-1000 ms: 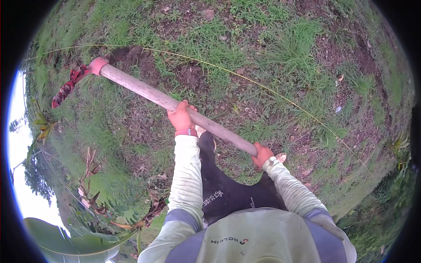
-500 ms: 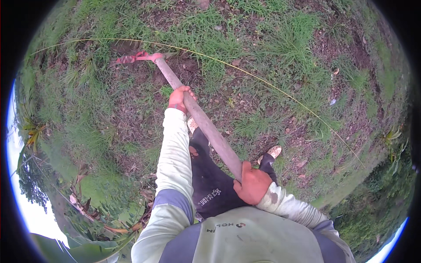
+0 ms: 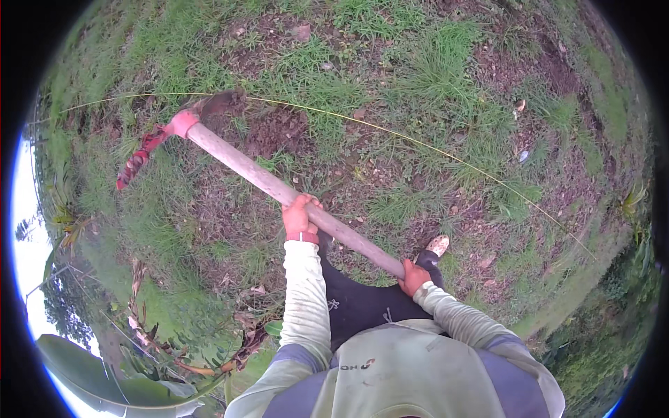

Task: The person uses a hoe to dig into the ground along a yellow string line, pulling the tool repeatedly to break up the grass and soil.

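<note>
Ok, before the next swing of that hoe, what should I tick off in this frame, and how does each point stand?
1. Left hand closed around the mid-handle: ok.
2. Right hand closed on the handle's near end: ok.
3. Hoe head raised off the ground, red blade pointing left: ok, by the look of it.
4. Feet out of the blade's path: the one visible shoe sits near the handle's rear end, far from the blade: ok. The other foot: cannot tell.
5. Thin yellowish line lying across the ground beyond the patch of dug soil: may be in the way, cannot tell.
6. Other people near the swing: none in view: ok.
</note>
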Action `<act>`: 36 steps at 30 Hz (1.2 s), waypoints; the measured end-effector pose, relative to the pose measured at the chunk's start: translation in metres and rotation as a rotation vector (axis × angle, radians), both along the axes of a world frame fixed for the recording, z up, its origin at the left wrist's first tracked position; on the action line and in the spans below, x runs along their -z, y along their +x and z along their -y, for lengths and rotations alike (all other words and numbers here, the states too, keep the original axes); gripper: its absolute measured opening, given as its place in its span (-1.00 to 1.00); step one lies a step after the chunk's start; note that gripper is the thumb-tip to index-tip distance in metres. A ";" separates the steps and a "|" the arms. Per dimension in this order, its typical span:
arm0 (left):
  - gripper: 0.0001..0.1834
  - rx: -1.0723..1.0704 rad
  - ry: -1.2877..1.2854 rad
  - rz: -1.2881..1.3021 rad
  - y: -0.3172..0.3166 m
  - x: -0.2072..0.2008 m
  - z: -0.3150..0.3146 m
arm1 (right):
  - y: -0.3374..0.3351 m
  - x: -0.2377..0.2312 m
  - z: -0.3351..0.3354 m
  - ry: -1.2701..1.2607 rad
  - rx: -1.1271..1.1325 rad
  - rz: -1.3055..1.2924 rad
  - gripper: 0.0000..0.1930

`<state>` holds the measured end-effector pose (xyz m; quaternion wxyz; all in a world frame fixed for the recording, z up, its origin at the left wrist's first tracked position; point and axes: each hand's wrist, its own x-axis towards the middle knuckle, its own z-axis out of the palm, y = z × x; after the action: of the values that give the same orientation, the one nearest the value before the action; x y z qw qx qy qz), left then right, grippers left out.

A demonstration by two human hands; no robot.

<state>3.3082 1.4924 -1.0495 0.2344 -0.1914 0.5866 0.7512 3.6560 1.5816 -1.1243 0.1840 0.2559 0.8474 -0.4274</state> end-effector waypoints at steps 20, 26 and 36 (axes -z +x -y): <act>-0.47 -0.030 -0.311 0.128 0.148 0.234 -0.154 | 0.132 0.037 -0.121 0.099 0.074 0.481 -0.57; -0.84 0.348 -0.152 0.424 0.113 0.153 -0.183 | 0.104 -0.169 -0.149 -0.245 0.111 0.165 -0.43; -0.87 0.304 -0.207 0.463 0.085 0.147 -0.133 | 0.095 -0.137 -0.129 -0.391 0.099 0.207 -0.36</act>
<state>3.3930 1.6250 -1.1969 0.4509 -0.2907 0.6129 0.5801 3.7507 1.7107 -0.9875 0.2948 0.2990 0.7115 -0.5634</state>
